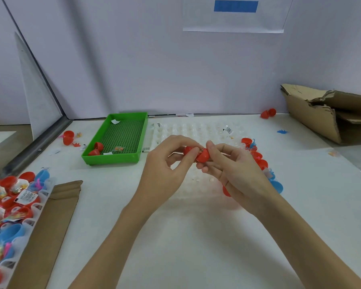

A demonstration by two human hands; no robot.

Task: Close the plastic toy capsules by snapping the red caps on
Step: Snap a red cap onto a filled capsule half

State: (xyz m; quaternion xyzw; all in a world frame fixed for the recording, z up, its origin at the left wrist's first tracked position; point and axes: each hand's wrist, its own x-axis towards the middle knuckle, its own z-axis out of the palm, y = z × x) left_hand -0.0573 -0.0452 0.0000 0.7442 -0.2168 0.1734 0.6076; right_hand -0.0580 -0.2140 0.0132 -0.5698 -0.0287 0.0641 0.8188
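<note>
Above the middle of the white table my two hands hold a red toy capsule (202, 155) between them. My left hand (167, 163) pinches one red half with thumb and forefinger. My right hand (231, 167) curls its fingers and thumb round the other red half. The two halves touch, and whether they are snapped shut I cannot tell. Under my hands lies a clear plastic holder tray (196, 130). Along its right side sits a row of red capsules (258, 159) and blue capsules (277, 185).
A green tray (133, 158) at the back left holds a red capsule (96, 149). At the left edge, a clear tray of red and blue capsules (8, 205) lies on cardboard (56, 215). A torn cardboard box (321, 113) stands back right. Loose red capsules (268, 113) lie by the wall.
</note>
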